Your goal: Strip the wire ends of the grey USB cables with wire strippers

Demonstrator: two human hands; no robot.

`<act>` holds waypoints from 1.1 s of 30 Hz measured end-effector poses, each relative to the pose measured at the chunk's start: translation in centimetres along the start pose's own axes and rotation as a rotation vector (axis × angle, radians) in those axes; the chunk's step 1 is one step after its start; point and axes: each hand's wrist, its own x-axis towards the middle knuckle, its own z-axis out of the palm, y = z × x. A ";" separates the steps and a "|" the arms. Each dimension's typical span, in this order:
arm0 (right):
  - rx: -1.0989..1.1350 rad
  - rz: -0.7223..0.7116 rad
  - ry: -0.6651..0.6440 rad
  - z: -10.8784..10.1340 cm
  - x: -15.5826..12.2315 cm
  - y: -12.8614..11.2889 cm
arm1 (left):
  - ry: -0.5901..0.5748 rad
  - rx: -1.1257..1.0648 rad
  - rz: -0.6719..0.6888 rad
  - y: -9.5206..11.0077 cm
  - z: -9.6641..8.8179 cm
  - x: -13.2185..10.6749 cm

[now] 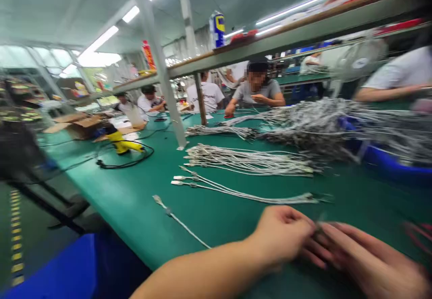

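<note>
My left hand [290, 234] and my right hand [374, 256] meet over the front right of the green table, fingertips pinched close together and smeared by motion. A single white cable [189, 230] with a flat plug at its far end runs across the mat and passes behind my left forearm towards the fingers. Its other end is hidden, and what my right fingers pinch is too blurred to name. Just beyond my hands lie a few white cables [236, 192] side by side, with thin wire ends at the right. Farther back is a larger bundle of white cables [246, 159].
A big heap of cables [303, 119] lies around blue bins [388, 157] at the right. A shelf post [168, 78] stands on the table [135, 209]. A yellow-and-black tool [123, 144] with a black cord and a cardboard box [79, 126] are left. Co-workers sit across.
</note>
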 end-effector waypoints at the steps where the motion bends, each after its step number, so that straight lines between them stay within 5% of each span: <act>1: -0.046 0.020 0.048 -1.0 -1.1 -0.9 | -0.012 -0.001 0.009 0.2 0.0 -0.2; 8: 0.022 0.011 0.071 -0.3 -2.7 -3.9 | -0.045 0.037 0.044 0.2 -0.7 -0.8; 17: 0.023 -0.003 0.001 -0.7 -2.8 -4.0 | -0.046 0.148 0.031 0.4 -0.6 -1.1; 33: 0.198 0.017 0.073 -0.8 -2.6 -4.3 | -0.007 0.210 0.074 0.4 -0.3 -1.2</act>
